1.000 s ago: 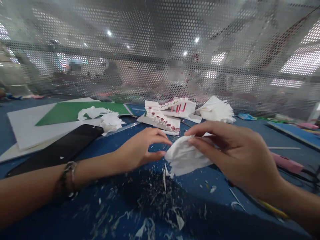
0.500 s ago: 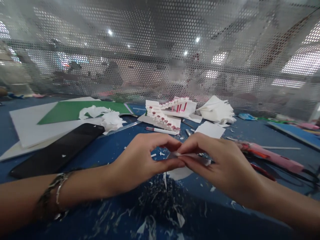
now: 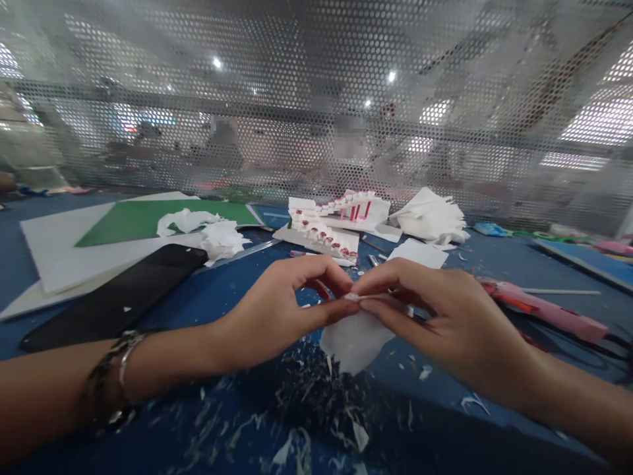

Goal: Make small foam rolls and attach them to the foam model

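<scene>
Between the fingertips of my left hand (image 3: 291, 303) and my right hand (image 3: 435, 316) is a small piece of white paper (image 3: 352, 297). Both hands pinch it, thumb against fingers, and their tips nearly meet. Most of the piece is covered by the fingers. Below them a torn sheet of thin white paper (image 3: 353, 346) shows, partly hidden by my right hand; whether it joins the pinched piece I cannot tell. Beyond the hands stands a white model staircase (image 3: 324, 227) with dark red dots and pink posts. A white pen (image 3: 341, 260) lies in front of it, partly covered.
A black phone (image 3: 113, 297) lies at left beside white board (image 3: 59, 244) and a green sheet (image 3: 133, 221). Crumpled tissue (image 3: 222, 239) and a stack of white paper (image 3: 430, 214) lie behind. At right is a pink glue gun (image 3: 554, 310). Paper scraps (image 3: 316, 409) litter the blue table.
My fingertips have shifted slightly upward and turned the small paper piece. More of the thin white paper below the hands now shows.
</scene>
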A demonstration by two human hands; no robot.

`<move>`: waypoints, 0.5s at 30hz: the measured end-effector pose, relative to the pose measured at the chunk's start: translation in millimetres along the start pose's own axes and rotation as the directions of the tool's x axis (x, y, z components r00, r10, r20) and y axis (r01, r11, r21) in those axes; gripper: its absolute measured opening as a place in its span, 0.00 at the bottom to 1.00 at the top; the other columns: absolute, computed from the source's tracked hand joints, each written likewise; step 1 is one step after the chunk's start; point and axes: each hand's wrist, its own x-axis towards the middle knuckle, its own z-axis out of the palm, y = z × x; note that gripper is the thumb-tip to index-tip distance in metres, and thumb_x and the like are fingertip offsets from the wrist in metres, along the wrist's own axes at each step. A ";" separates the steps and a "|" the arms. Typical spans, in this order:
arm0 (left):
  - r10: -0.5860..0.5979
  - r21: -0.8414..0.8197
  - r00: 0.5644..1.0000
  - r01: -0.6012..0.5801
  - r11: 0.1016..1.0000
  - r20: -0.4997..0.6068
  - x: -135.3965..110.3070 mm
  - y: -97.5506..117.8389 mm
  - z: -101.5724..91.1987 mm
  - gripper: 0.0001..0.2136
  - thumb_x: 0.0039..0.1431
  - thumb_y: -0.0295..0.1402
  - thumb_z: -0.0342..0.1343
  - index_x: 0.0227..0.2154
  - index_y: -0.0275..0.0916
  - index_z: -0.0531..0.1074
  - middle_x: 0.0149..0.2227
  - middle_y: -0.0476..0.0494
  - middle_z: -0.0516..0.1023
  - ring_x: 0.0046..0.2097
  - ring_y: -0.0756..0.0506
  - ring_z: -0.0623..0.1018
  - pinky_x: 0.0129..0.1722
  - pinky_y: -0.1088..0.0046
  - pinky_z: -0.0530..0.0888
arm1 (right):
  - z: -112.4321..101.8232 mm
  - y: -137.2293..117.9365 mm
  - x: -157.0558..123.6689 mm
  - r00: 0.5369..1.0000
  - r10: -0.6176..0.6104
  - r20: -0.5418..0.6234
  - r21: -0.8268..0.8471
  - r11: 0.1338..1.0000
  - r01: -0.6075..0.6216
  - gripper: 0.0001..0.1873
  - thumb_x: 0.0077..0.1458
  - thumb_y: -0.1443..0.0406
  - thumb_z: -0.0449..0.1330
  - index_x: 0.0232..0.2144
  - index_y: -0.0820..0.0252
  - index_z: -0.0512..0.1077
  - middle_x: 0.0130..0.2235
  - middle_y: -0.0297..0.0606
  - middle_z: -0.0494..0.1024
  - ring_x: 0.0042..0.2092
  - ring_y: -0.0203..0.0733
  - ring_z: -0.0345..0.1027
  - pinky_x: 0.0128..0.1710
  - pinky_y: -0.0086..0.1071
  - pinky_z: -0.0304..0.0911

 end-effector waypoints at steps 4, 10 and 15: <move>-0.095 -0.143 0.995 0.093 0.985 -0.004 3.5 -2.0 -0.2 0.03 0.49 0.29 0.56 0.24 0.35 0.68 0.25 0.52 0.70 0.27 0.55 0.68 0.26 0.82 0.66 | -3.6 2.6 1.5 0.999 -0.033 -0.011 0.038 0.999 0.033 0.09 0.50 0.67 0.55 0.37 0.56 0.67 0.31 0.28 0.75 0.30 0.27 0.68 0.28 0.18 0.61; -0.222 -0.301 0.975 0.215 0.929 0.011 5.5 0.4 0.4 0.04 0.45 0.26 0.56 0.21 0.34 0.67 0.20 0.55 0.67 0.24 0.57 0.66 0.24 0.83 0.63 | -3.5 0.4 1.7 0.999 -0.019 0.045 0.035 0.999 0.017 0.06 0.49 0.67 0.57 0.33 0.55 0.71 0.27 0.24 0.76 0.24 0.24 0.65 0.24 0.17 0.57; -0.244 -0.355 0.967 0.252 0.900 0.069 6.1 0.7 0.9 0.03 0.46 0.25 0.56 0.21 0.33 0.68 0.20 0.55 0.68 0.23 0.58 0.65 0.23 0.85 0.62 | -2.5 -2.5 0.7 0.998 0.053 0.017 0.044 0.998 -0.054 0.05 0.47 0.69 0.58 0.30 0.56 0.72 0.24 0.24 0.75 0.23 0.23 0.64 0.22 0.16 0.56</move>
